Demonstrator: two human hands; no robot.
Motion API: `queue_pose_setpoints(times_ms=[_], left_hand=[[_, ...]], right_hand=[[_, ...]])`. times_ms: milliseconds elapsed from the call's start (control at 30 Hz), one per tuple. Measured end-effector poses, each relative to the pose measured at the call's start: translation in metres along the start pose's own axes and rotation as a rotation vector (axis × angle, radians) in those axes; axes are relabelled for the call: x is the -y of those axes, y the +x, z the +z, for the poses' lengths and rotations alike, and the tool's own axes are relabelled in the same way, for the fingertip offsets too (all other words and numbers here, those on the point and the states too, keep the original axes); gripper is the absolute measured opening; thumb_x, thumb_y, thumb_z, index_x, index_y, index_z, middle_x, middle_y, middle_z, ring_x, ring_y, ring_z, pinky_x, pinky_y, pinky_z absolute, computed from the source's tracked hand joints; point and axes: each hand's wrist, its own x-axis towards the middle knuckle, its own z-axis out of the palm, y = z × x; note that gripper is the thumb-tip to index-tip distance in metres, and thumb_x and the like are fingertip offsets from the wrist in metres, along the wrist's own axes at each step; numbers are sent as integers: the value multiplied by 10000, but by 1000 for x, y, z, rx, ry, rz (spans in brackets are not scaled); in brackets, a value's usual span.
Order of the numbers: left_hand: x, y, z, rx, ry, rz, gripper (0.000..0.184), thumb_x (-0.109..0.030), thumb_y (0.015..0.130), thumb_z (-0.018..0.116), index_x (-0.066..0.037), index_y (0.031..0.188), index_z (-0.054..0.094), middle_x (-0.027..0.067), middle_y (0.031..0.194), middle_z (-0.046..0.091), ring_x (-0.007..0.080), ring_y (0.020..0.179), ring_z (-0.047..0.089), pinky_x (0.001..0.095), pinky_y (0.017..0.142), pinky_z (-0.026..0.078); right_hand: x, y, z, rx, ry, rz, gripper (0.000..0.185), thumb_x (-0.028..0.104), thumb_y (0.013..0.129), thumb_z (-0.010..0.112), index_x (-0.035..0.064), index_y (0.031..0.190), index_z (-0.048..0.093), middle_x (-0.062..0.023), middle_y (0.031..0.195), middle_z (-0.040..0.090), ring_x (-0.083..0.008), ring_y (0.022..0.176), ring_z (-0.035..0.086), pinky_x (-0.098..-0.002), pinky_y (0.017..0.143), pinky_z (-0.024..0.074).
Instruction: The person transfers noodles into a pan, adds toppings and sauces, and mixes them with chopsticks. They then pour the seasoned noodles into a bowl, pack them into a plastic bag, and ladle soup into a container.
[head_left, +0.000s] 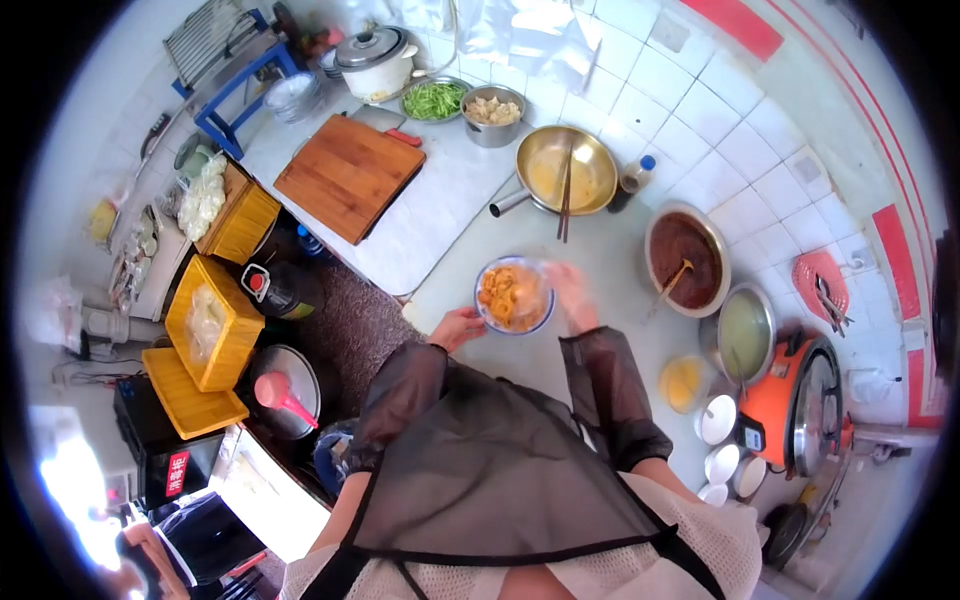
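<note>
A blue-rimmed bowl (546,319) of orange-brown food in pieces sits on the counter in front of me. My left hand (458,328) grips it at the lower left, thumb and fingers against the rim. Over the right side of the bowl my right hand (572,298) is smeared by motion. Its fingers, and anything in them, cannot be made out. Beyond the bowl stands a gold-coloured pan (590,153) with some yellowish liquid, and long chopsticks (567,195) lie across it.
To the right are a basin of dark red sauce (690,245), a metal pot of pale liquid (745,330), an orange cooker (785,390) and several white bowls (715,420). On the left lie a wooden cutting board (350,175) and yellow crates (205,320). A counter edge borders the floor gap.
</note>
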Motion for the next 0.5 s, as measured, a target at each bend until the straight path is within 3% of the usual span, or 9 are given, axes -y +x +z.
queue_pose_setpoints(times_ms=[67, 100, 167, 200, 267, 333, 367, 433, 500], left_hand=[[1, 0, -3, 25, -48, 50, 336, 11, 869, 520, 15, 1205, 503, 78, 1153, 565, 198, 1103, 531, 338, 1000, 413], [2, -4, -3, 99, -68, 49, 367, 55, 848, 480, 23, 1213, 495, 90, 1180, 553, 220, 1118, 527, 354, 1010, 408], [0, 0, -6, 173, -92, 54, 403, 99, 827, 439, 31, 1221, 487, 102, 1207, 540, 242, 1132, 523, 369, 1020, 404], [2, 5, -12, 119, -33, 23, 436, 113, 806, 421, 31, 1230, 481, 110, 1220, 535, 244, 1138, 520, 368, 1023, 402], [-3, 18, -21, 63, 33, 1, 470, 128, 786, 402, 30, 1240, 475, 117, 1233, 530, 246, 1143, 518, 367, 1025, 401], [-4, 33, -19, 46, -357, 137, 403, 82, 824, 428, 19, 1216, 497, 130, 1193, 553, 247, 1133, 526, 370, 1017, 408], [-8, 34, -8, 48, -361, 135, 403, 82, 824, 428, 19, 1216, 497, 130, 1193, 553, 247, 1133, 526, 370, 1017, 408], [-16, 26, 19, 82, -586, 193, 195, -22, 884, 500, 1, 1073, 543, 68, 963, 606, 203, 937, 589, 326, 861, 483], [-15, 30, 17, 93, -581, 257, 174, -27, 886, 502, -6, 1054, 542, 59, 945, 599, 193, 912, 584, 319, 837, 482]], right_hand=[[-91, 39, -43, -111, -594, 78, 313, 223, 900, 545, 17, 1136, 543, -95, 1051, 612, -196, 981, 569, -341, 853, 464], [-114, 38, -37, -109, -596, 73, 313, 223, 900, 545, 17, 1136, 543, -95, 1051, 612, -196, 981, 569, -341, 853, 464], [-142, 28, -23, 98, -268, 340, 373, 216, 888, 560, 23, 1201, 497, -87, 1105, 599, -234, 988, 572, -358, 857, 464], [-136, 20, -21, 101, -269, 340, 373, 216, 888, 560, 23, 1201, 497, -87, 1105, 599, -234, 988, 572, -358, 857, 464], [-130, 16, -18, 157, -67, 132, 407, 167, 872, 563, 28, 1243, 468, -75, 1117, 596, -220, 978, 583, -355, 823, 486], [-130, 16, -20, 246, -25, 225, 423, 143, 864, 563, 37, 1259, 456, -75, 1128, 594, -206, 953, 594, -342, 787, 502], [-133, 15, -23, 338, 11, 324, 442, 120, 857, 562, 45, 1276, 444, -75, 1138, 592, -192, 927, 606, -329, 750, 517], [-132, 5, -24, 337, 136, 365, 439, 113, 850, 565, 51, 1269, 448, -70, 1123, 595, -173, 907, 611, -312, 712, 523], [-107, -12, -21, 341, 264, 407, 436, 105, 844, 568, 57, 1261, 453, -65, 1108, 598, -154, 886, 616, -294, 675, 529]])
